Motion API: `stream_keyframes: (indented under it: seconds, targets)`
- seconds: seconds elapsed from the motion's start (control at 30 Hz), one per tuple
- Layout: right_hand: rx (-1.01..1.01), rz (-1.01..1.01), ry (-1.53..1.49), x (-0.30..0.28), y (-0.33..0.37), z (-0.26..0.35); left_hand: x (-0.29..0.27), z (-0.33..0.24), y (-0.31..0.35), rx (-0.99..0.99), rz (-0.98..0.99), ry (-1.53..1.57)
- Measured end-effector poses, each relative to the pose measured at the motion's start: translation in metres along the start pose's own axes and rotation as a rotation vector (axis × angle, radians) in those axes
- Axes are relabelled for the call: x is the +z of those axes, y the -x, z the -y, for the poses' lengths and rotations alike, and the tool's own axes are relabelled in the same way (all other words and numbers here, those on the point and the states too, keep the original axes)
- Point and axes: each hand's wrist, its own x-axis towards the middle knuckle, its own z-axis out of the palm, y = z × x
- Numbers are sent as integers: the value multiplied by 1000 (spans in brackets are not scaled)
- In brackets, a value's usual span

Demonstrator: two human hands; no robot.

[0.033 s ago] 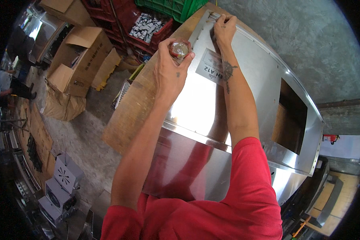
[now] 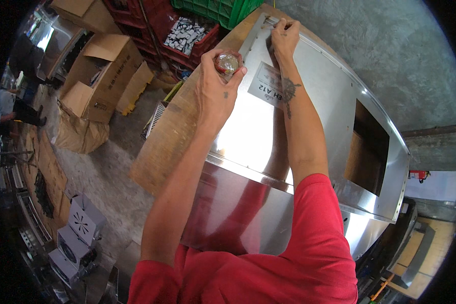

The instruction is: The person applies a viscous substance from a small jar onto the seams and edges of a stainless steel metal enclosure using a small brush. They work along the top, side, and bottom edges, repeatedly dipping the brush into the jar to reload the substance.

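My left hand [image 2: 214, 96] is wrapped round a small round container [image 2: 227, 63] with a see-through face and a reddish-brown rim. It is held over the left edge of a large shiny sheet-metal casing [image 2: 319, 91]. At the casing's far left corner, the fingers of my right hand [image 2: 285, 39] are pinched together by the rim; whatever they hold is too small to make out. A grey printed label [image 2: 264, 83] sits on the metal between my arms. Further right, a rectangular opening [image 2: 367, 147] is cut through the top face.
Under the casing lies a wooden board [image 2: 159, 157]. Red crates [image 2: 200, 55], one with small white pieces, and a green crate [image 2: 223, 11] stand beyond it. Cardboard boxes [image 2: 109, 86] and grey metal units [image 2: 76, 243] are on the floor at left. A grey wall [image 2: 390, 55] rises behind.
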Motion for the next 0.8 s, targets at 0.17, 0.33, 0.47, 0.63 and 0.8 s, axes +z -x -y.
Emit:
stream_keyframes:
  seconds: [0.17, 0.33, 0.47, 0.63, 0.8]
  targets:
    - [127, -121, -131, -10, -5, 5, 1, 9, -6, 32, 2, -43]
    - [36, 41, -194, -55, 12, 55, 3, 9, -5, 31, 3, -17]
    - [-163, 307, -248, -87, 62, 125, -1, 19, -7, 68, -37, -26]
    - [-374, 489, -163, -103, 105, 148, 1, 15, -6, 71, -3, -2]
    - [-452, 543, -69, -92, 107, 134, 0, 10, -5, 63, 9, -19]
